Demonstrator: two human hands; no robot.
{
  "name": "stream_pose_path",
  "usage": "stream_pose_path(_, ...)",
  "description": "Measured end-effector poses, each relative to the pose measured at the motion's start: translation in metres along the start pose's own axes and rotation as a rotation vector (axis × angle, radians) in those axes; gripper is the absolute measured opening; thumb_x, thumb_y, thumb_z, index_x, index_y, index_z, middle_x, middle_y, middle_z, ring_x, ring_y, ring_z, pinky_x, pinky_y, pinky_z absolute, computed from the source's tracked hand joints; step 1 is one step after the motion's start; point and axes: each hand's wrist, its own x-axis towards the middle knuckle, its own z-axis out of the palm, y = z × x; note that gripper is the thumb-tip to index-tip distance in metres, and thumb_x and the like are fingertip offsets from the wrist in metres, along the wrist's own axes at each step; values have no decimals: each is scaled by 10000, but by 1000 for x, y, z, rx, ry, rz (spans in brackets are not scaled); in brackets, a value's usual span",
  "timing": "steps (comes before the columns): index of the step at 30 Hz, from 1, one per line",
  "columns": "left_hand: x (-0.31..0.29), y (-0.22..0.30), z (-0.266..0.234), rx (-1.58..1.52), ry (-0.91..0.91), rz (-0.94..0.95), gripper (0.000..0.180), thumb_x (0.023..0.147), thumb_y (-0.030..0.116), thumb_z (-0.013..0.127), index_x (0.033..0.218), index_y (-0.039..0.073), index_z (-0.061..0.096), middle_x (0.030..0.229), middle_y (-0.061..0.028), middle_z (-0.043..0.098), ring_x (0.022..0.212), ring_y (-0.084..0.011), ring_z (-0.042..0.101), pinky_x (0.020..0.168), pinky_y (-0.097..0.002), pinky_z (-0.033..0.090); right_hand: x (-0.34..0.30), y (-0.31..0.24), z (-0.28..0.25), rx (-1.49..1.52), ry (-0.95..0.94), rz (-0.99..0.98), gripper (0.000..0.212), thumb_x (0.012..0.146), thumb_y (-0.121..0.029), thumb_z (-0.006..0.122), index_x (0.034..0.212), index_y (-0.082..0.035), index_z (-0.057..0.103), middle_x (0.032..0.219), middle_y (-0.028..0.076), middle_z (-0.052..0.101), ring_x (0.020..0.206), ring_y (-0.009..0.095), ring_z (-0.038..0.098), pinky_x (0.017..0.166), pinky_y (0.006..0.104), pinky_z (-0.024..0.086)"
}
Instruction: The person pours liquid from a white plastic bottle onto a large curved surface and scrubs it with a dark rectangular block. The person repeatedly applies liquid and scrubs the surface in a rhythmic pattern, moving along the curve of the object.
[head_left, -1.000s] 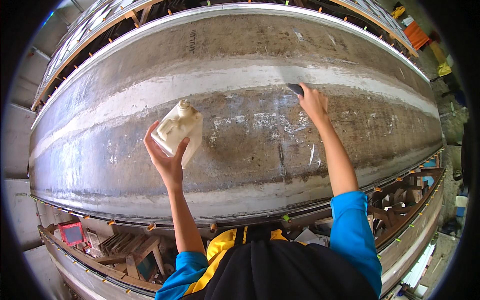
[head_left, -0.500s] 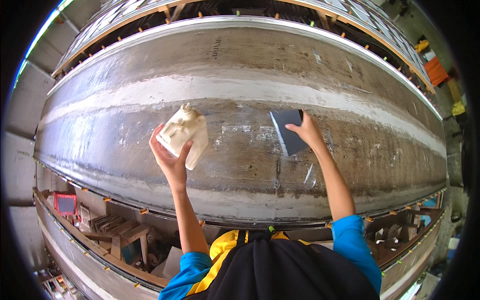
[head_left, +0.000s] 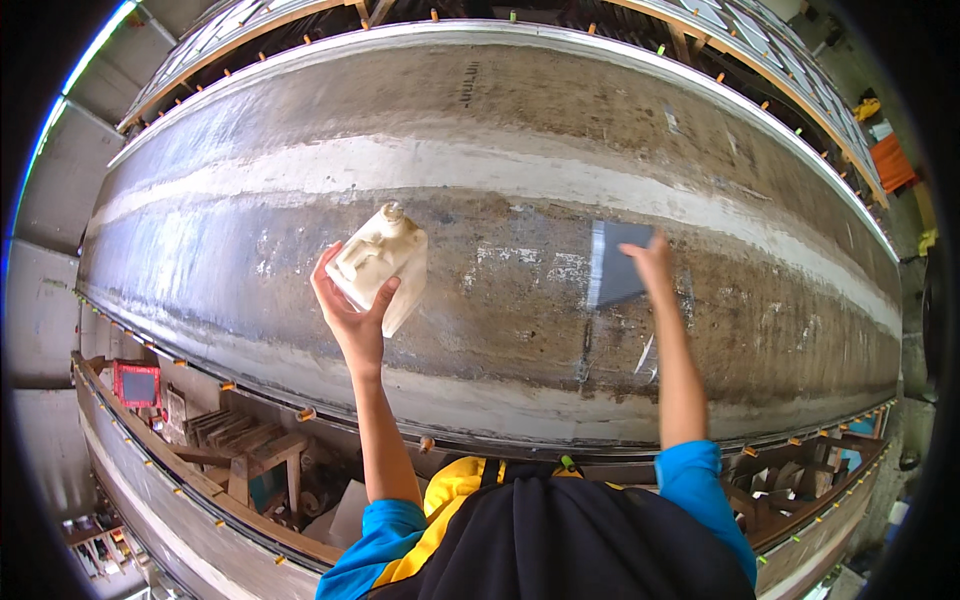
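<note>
Left hand: closed around a cream plastic jug, held over a stained brown panel. Right hand: gripping a flat dark-grey sheet, pale along its left edge, right of the jug; from here I cannot tell whether it touches the panel. A broad white band lies beyond both.

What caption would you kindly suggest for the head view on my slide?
Left hand gripping a jug, right hand holding a grey sheet, above a stained surface.
</note>
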Motion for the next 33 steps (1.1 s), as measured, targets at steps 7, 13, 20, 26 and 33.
stream_pose_path(7, 18, -14, 20, -137, -123, -45, 752, 637, 143, 812, 1259, 68, 395, 1246, -97, 429, 1181, -251, 408, 1019, -399, 330, 20, 11, -16, -312, 353, -292, 807, 692, -163, 714, 1309, 123, 280, 959, 266, 605, 807, 305, 640, 732, 345, 529)
stream_pose_path(13, 36, -11, 18, -84, -169, 2, 756, 628, 150, 814, 1255, 71, 400, 1241, -99, 432, 1170, -246, 417, 1013, -407, 341, 11, -89, 142, -336, 43, -474, 724, 701, -154, 701, 1261, 108, 324, 889, 295, 619, 879, 380, 627, 755, 423, 520)
stream_pose_path(20, 46, -19, 10, -53, -183, -2, 749, 634, 141, 810, 1255, 76, 398, 1237, -98, 436, 1170, -249, 416, 1011, -409, 339, 43, 18, -15, -286, 496, -72, 853, 657, -204, 701, 1348, 64, 279, 1249, 304, 460, 1158, 345, 491, 980, 406, 397)
stream_pose_path(26, 40, -19, 22, -93, -163, -33, 729, 639, 160, 813, 1245, 84, 416, 1222, -100, 440, 1151, -248, 424, 1000, -408, 342, 25, -9, -56, -402, 361, -6, 752, 693, -122, 690, 1301, 95, 304, 1009, 264, 597, 897, 276, 636, 720, 345, 543)
stream_pose_path(33, 29, -15, 45, -71, -97, -8, 713, 654, 151, 801, 1246, 64, 412, 1203, -108, 443, 1150, -246, 418, 988, -390, 333, 22, -92, 149, -95, -97, -505, 696, 712, -172, 722, 1201, 140, 338, 853, 228, 597, 769, 302, 625, 691, 352, 545)
